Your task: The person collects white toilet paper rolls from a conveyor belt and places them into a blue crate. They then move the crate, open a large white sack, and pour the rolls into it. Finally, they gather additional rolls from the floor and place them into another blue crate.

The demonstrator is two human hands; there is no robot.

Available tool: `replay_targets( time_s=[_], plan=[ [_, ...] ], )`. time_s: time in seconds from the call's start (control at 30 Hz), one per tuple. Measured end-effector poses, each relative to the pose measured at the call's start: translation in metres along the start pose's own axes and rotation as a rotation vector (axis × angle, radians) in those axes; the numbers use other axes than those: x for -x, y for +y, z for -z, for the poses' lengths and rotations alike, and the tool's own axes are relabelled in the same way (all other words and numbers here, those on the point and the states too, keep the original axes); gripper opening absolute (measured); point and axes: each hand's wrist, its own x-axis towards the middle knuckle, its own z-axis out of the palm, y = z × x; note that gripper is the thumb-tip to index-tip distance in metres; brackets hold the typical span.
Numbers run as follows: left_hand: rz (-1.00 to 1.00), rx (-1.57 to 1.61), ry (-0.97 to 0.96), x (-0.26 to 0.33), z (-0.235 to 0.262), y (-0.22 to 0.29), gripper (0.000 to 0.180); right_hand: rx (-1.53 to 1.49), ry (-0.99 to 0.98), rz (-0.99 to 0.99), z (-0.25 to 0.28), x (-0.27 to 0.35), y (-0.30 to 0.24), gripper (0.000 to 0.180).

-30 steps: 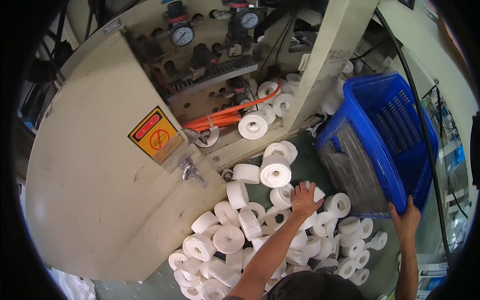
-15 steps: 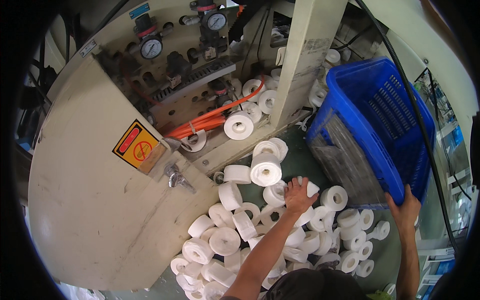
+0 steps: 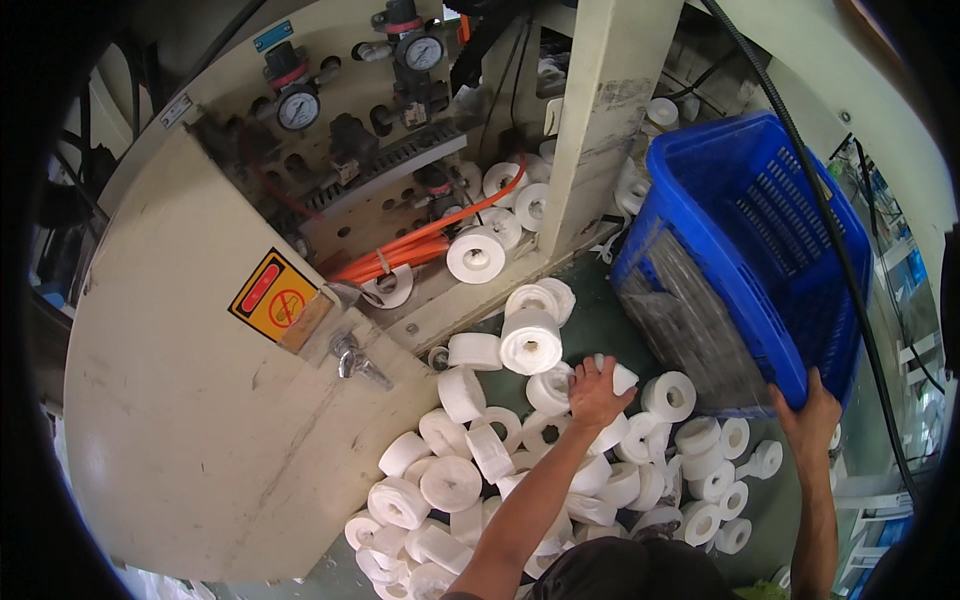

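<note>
My left hand [image 3: 597, 392] reaches down into the heap of white rolls, fingers closed around a small white roll [image 3: 624, 379] that they partly hide. Right beside it lies another white roll [image 3: 548, 389]. A larger white roll [image 3: 531, 342] rests just beyond, its hollow core facing up. My right hand [image 3: 810, 412] grips the near rim of a blue plastic basket [image 3: 692, 240], which is tipped on its side with its mouth toward the right. The thumb lies on the outside of the rim, and the other fingers are partly out of sight.
A cream machine housing [image 3: 230, 440] with a metal tap [image 3: 355, 360] fills the left. Gauges [image 3: 298, 107] and orange hoses [image 3: 400, 256] sit behind it. More rolls [image 3: 476, 255] lie under the machine by a cream post [image 3: 606, 120]. A black cable [image 3: 800, 140] hangs in front of the basket.
The view has shifted very slightly. Both hands, the basket and the rolls stay where they were.
</note>
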Motion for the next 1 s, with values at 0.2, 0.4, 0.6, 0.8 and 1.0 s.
replay_targets(
  time_s=[0.2, 0.4, 0.6, 0.8, 1.0],
  plan=[
    [-0.024, -0.014, 0.07, 0.001, -0.005, -0.003, 0.065, 0.018, -0.05, -0.017, 0.001, -0.002, 0.0, 0.057],
    [-0.038, 0.003, 0.082, 0.001, -0.004, 0.001, 0.063, 0.045, -0.008, -0.025, -0.001, 0.002, 0.004, 0.052],
    [-0.087, -0.087, 0.137, 0.002, -0.009, -0.003, 0.068, 0.017, -0.042, 0.002, 0.003, -0.002, 0.0, 0.05],
    [-0.232, -0.083, 0.218, -0.009, 0.067, 0.038, 0.063, -0.252, -0.2, -0.021, 0.027, -0.01, 0.006, 0.042],
    [-0.843, 0.026, 0.524, -0.068, 0.172, 0.153, 0.05, -0.351, 0.361, -0.338, 0.016, 0.019, 0.076, 0.048]
  ],
)
